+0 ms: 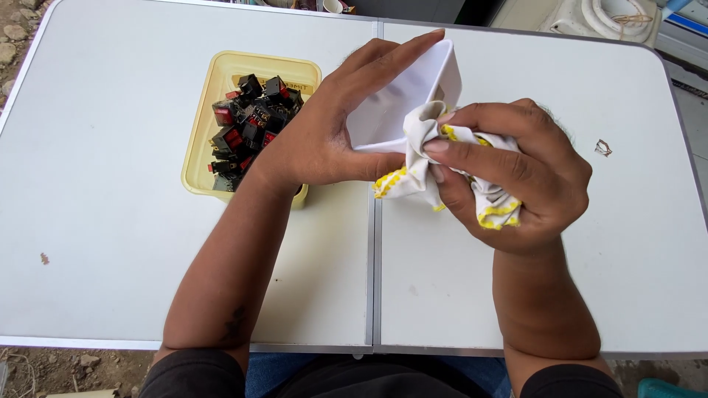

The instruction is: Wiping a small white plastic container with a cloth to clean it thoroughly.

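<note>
A yellow tray (198, 140) of black switches (247, 118) is set on the table (110, 243) at the left. A white tub (398, 103), tilted above the table's middle, is gripped by the left hand (332, 129). A cloth (435, 169), pressed against the tub's rim, is clenched in the right hand (516, 177).

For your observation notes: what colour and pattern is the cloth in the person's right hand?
The cloth is white with yellow markings, seen in the head view.

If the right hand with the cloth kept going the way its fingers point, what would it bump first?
Probably the white tub. The right hand points left, pressing the cloth against it; the left hand lies just beyond.
</note>
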